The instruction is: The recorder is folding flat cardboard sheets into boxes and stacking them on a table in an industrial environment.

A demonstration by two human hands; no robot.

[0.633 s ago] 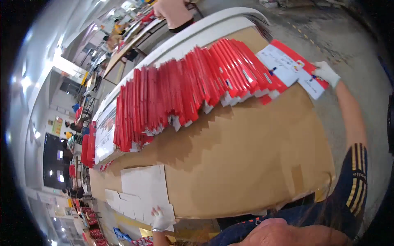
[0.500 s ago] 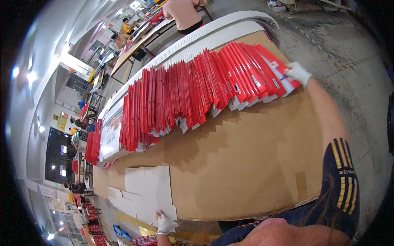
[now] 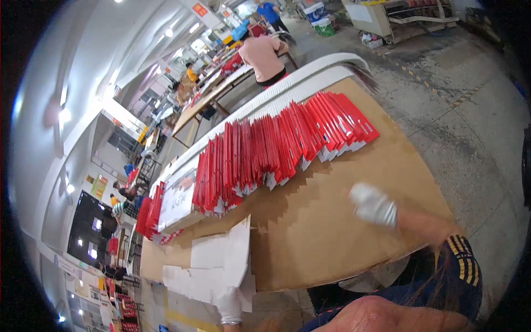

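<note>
My left hand (image 3: 228, 305), in a white glove, is closed on the near edge of a white cardboard sheet (image 3: 207, 282) with cut slots. The sheet's right side is bent upward, over another pale sheet. My right hand (image 3: 374, 205), also gloved, hangs over the bare brown tabletop (image 3: 310, 232). Motion smears its fingers, and nothing shows in them. Beyond it, a long row of flat red folders (image 3: 265, 149) with white inner edges leans along the table, apart from both hands.
A stack of white printed board (image 3: 178, 202) lies left of the row, beside more red folders (image 3: 150, 213). White layered sheets (image 3: 310, 69) line the far edge. A person in pink (image 3: 264, 57) sits at another table. Grey floor (image 3: 437, 110) lies to the right.
My right hand has left the right end of the red row and come nearer, over the tabletop. The white sheet at my left hand now bends upward. The view has shifted.
</note>
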